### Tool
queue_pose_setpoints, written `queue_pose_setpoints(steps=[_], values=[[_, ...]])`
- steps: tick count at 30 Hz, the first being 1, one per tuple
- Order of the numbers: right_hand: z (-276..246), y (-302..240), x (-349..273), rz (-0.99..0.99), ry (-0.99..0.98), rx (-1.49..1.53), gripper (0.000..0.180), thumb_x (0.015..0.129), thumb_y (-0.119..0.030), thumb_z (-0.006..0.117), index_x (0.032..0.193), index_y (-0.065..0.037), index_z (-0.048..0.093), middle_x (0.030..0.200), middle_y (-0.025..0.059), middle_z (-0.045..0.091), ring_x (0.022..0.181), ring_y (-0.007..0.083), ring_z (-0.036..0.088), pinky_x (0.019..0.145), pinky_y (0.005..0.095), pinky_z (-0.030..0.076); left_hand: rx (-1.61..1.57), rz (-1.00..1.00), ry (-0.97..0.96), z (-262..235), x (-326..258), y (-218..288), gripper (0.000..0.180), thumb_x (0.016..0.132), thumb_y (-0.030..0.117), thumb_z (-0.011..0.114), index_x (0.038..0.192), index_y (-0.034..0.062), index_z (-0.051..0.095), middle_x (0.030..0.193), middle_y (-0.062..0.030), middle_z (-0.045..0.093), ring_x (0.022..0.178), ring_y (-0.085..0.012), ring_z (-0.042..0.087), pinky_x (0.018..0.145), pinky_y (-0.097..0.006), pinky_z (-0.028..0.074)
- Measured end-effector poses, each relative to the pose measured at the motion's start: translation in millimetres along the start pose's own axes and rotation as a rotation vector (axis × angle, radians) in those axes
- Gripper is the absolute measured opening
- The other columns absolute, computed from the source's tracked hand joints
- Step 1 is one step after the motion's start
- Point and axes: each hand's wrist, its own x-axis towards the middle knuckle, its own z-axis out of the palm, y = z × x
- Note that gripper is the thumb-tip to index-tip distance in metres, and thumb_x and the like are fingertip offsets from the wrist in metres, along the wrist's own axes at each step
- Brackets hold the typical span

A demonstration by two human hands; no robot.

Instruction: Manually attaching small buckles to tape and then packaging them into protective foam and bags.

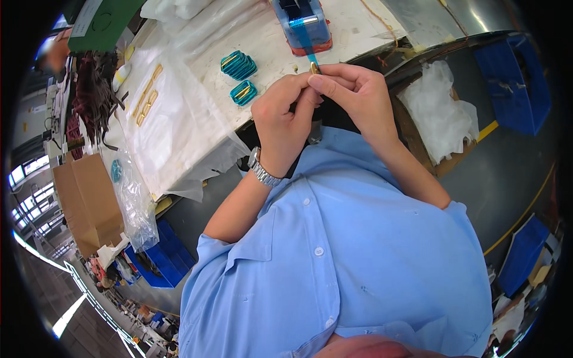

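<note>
My left hand (285, 110), with a metal watch (261, 169) on its wrist, and my right hand (365, 98) meet at the table's front edge. Their fingertips pinch a small gold metal piece (314, 68). A strip of blue tape (308, 48) runs down to this piece from a blue tape dispenser (323, 31) just beyond my hands. The fingers partly hide the piece. Left of the dispenser lie a larger stack of gold pieces with teal wrapping (239, 64) and a smaller stack (243, 93).
Several gold frame-shaped pieces (146, 98) lie on clear plastic film at the table's left. A brown paper bag (88, 203) and a blue bin (161, 253) stand lower left. White plastic sheeting (439, 110) fills a box at right, beside another blue bin (518, 86).
</note>
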Motion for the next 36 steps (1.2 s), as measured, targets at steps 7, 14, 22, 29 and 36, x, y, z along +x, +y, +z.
queue_pose_setpoints(steps=[7, 14, 22, 29, 36], values=[[0.0, 0.0, -1.6, 0.003, -0.007, -0.042, 0.031, 0.105, -0.020, 0.075, 0.119, 0.007, 0.077, 0.097, 0.0073, 0.082, 0.087, 0.0056, 0.071, 0.079, 0.0228, 0.057, -0.424, -0.420, -0.174, -17.1, 33.8, 5.6, 0.020, 0.107, 0.009, 0.068, 0.109, -0.0093, 0.074, 0.090, -0.0110, 0.076, 0.073, -0.0175, 0.076, 0.072, -0.029, 0.064], [-7.8, 5.9, 1.2, 0.019, -0.056, -0.056, 0.030, 0.103, -0.017, 0.073, 0.123, 0.006, 0.077, 0.103, 0.0106, 0.082, 0.097, 0.0109, 0.076, 0.088, 0.0269, 0.058, -0.555, -0.635, -0.341, -37.6, 65.8, -2.8, 0.024, 0.105, 0.019, 0.073, 0.103, -0.0048, 0.075, 0.084, -0.0076, 0.073, 0.072, -0.0154, 0.074, 0.064, -0.029, 0.064], [-18.8, -7.2, 36.0, -0.162, -0.175, -0.192, 0.054, 0.092, -0.013, 0.085, 0.140, 0.005, 0.066, 0.123, 0.0126, 0.079, 0.110, 0.0196, 0.077, 0.103, 0.0339, 0.059, -0.689, -0.811, -0.540, -58.9, 94.0, -17.9, 0.023, 0.102, 0.019, 0.077, 0.095, -0.0020, 0.073, 0.081, -0.0065, 0.071, 0.068, -0.0158, 0.073, 0.061, -0.028, 0.063], [-11.7, -9.7, 43.5, -0.196, -0.189, -0.238, 0.053, 0.095, -0.007, 0.082, 0.142, 0.008, 0.064, 0.127, 0.0161, 0.078, 0.113, 0.0191, 0.076, 0.101, 0.0325, 0.060, -0.751, -0.895, -0.592, -61.7, 109.6, -25.5, 0.023, 0.101, 0.021, 0.079, 0.093, 0.0001, 0.072, 0.081, -0.0038, 0.070, 0.068, -0.0138, 0.072, 0.060, -0.027, 0.062], [-3.3, -5.2, 42.6, -0.255, -0.087, -0.262, 0.046, 0.093, -0.013, 0.086, 0.133, 0.006, 0.071, 0.112, 0.0121, 0.081, 0.104, 0.0171, 0.078, 0.093, 0.0308, 0.062, -0.174, -0.506, -0.357, -51.3, 92.4, 11.2, 0.029, 0.101, 0.024, 0.079, 0.089, -0.0026, 0.074, 0.074, -0.0052, 0.069, 0.058, -0.0085, 0.067, 0.054, -0.025, 0.056]])
